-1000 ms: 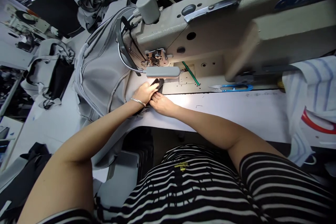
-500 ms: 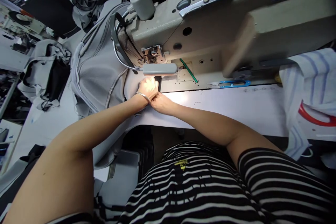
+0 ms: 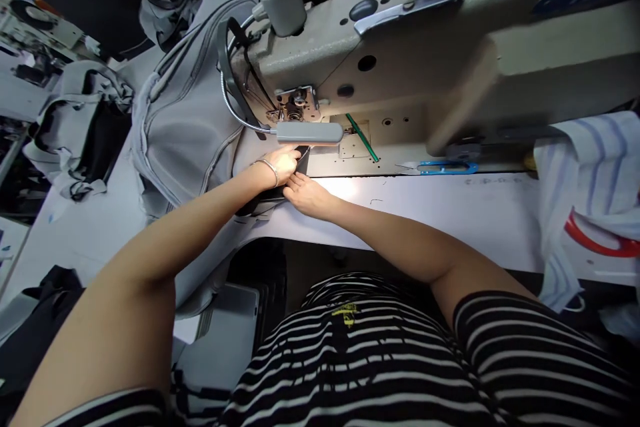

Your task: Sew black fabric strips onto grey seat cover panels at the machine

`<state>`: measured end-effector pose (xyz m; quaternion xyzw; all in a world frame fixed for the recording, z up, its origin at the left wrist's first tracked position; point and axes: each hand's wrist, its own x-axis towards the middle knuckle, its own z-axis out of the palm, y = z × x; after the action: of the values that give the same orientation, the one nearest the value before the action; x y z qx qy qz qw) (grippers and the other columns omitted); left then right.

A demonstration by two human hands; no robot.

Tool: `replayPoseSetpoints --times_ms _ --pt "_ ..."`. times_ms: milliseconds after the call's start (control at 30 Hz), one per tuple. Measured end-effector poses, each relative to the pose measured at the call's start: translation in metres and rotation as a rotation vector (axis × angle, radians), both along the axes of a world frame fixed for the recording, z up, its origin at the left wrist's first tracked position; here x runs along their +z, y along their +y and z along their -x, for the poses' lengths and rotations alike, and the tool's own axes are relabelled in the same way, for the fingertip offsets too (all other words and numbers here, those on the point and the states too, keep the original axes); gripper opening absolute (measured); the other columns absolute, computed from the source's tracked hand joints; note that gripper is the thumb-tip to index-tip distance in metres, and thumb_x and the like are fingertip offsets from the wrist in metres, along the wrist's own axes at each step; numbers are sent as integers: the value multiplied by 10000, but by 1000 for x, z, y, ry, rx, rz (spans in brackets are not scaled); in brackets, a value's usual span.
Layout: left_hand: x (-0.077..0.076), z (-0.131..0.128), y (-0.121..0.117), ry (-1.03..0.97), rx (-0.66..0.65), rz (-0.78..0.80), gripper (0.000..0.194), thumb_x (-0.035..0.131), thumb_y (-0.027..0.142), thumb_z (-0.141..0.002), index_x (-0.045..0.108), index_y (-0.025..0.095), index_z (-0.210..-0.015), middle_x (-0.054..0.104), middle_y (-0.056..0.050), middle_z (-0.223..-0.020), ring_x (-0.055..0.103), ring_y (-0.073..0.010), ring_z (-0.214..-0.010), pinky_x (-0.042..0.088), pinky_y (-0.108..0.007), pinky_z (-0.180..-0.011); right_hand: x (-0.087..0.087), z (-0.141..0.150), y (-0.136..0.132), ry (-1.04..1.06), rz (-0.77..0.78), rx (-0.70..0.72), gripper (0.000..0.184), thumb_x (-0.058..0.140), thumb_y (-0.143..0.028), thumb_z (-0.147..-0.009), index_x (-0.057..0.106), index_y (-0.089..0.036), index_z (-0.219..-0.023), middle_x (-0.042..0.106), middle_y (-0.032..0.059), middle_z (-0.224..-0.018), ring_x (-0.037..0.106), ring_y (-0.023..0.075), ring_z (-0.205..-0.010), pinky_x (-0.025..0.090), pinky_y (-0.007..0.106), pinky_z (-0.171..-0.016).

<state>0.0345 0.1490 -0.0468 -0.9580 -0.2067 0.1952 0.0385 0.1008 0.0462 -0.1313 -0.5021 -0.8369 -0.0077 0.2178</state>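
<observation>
Under the lamp bar [image 3: 310, 133] of the sewing machine [image 3: 320, 47], my left hand [image 3: 280, 167], a bracelet at its wrist, is closed on dark fabric [image 3: 303, 161] near the needle area. My right hand [image 3: 309, 196] sits just below and to the right, its fingers pinched at the near edge of the same fabric. The two hands almost touch. Joined to or lying beside the dark piece is a large grey sewn cover [image 3: 195, 140] with piped seams, spread to the left. The lamp bar hides the needle and presser foot.
Blue thread snips [image 3: 445, 167] and a green strip [image 3: 363, 138] lie on the machine bed. At right, a striped cloth [image 3: 565, 167] hangs by red-handled scissors [image 3: 600, 240]. More grey sewn pieces [image 3: 75, 127] rest on the white table [image 3: 120, 193] at left.
My hands have drawn slightly apart, the left one shifting a little left, exposing more dark fabric between and below them. The view has tilted slightly.
</observation>
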Motion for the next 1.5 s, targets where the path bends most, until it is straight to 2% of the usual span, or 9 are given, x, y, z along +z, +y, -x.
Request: replayPoseSetpoints --times_ms 100,233,433,600,867,1000,1133,1300,1500 --pt "-4 0 -7 64 -7 -11 211 457 90 -729 651 121 -806 629 -85 -1067 550 -210 -982 456 -276 -836 -1 -3 0 -2 14 2 248 350 -110 -893 569 -62 -998 610 177 -1030 535 213 -1038 319 389 -1012" --pt "-9 -2 -21 22 79 -41 255 451 100 -748 665 101 -888 600 -92 -1178 544 -225 -1049 458 -286 -895 -1 -6 -1 -62 21 20 262 369 -104 -876 602 -79 -994 650 138 -934 571 223 -962 341 417 -996" --pt "-12 -2 -23 17 150 -31 269 472 124 -736 663 118 -925 606 -64 -1184 554 -236 -1051 475 -299 -867 9 -10 -8 -28 111 27 306 337 -87 -879 593 -37 -1039 630 195 -1008 572 243 -986 397 414 -934" --pt "-8 -1 -24 26 148 -30 289 471 123 -737 668 105 -948 590 -55 -1219 544 -235 -1088 455 -294 -929 15 -12 -9 -5 179 10 294 362 -79 -864 601 -48 -1032 629 189 -1021 563 247 -1011 407 388 -922" --pt "-6 -10 -24 -21 224 -3 336 477 132 -744 643 90 -1033 617 -94 -1159 548 -219 -1108 433 -285 -965 14 -21 1 32 186 10 273 370 -86 -866 636 -87 -931 652 139 -922 579 209 -898 436 368 -899" --pt "-4 -20 -21 -41 296 -22 311 483 143 -749 649 92 -1007 656 -123 -1038 595 -235 -1020 462 -299 -892 14 -29 9 54 197 -22 283 367 -90 -878 644 -99 -939 648 124 -978 559 200 -968 432 326 -919" --pt "-7 -29 -18 -11 328 -62 305 445 150 -798 633 84 -1030 653 -131 -1023 606 -223 -976 461 -295 -861 15 -36 15 164 298 -76 280 367 -104 -896 645 -107 -924 622 113 -1054 508 184 -1077 427 269 -912" --pt "-9 -31 -21 -6 331 -92 326 412 124 -818 611 68 -1070 634 -150 -1055 595 -233 -993 455 -305 -857 16 -36 14 200 371 -117 228 428 -170 -897 637 -99 -956 625 114 -1069 526 191 -1056 438 261 -836" --pt "10 -21 -17 30 183 -119 462 541 117 -710 554 108 -1172 568 -143 -1187 514 -270 -1128 410 -346 -942 34 -7 9 190 442 -135 252 488 -290 -864 679 -130 -824 680 110 -883 612 215 -848 423 300 -758"
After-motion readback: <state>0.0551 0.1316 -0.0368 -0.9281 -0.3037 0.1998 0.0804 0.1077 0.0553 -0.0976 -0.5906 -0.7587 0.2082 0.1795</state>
